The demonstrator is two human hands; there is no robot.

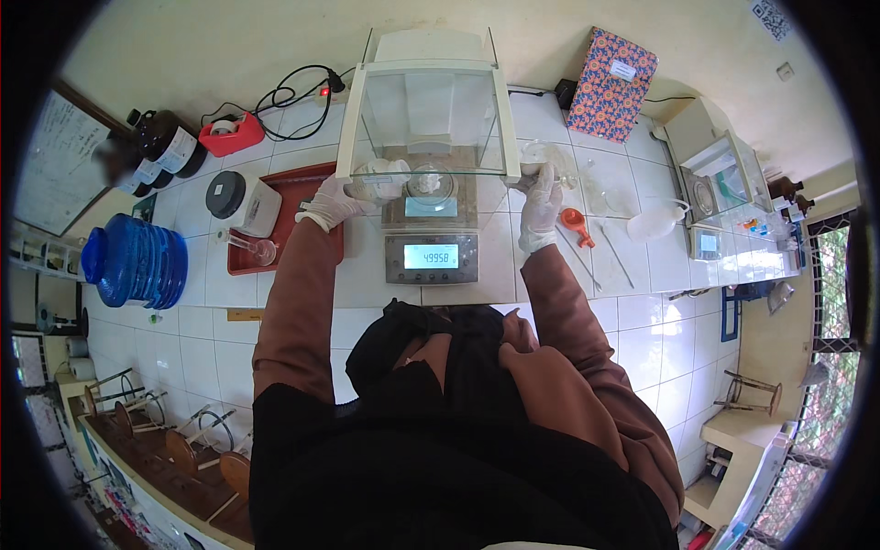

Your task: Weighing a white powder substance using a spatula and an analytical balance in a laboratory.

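An analytical balance (432, 262) with a glass draft shield (512, 137) stands before me, its display lit. On its pan, a small glass dish (443, 196) holds white lumpy material (430, 182). My gloved left hand (335, 204) is at the shield's front left corner, by a tilted white plastic jar (379, 180); whether it grips the jar or the shield is unclear. My gloved right hand (541, 206) has its fingertips at the front right corner, beside clear glassware (560, 161). Those fingers are partly hidden, so their grip cannot be made out.
Left of the balance are a red tray (309, 237), a glass flask (262, 252), a black-lidded white container (254, 206) and a blue water jug (148, 261). At right lie an orange pipette bulb (576, 225), metal spatulas (619, 256), a wash bottle (656, 221) and a second balance (722, 175).
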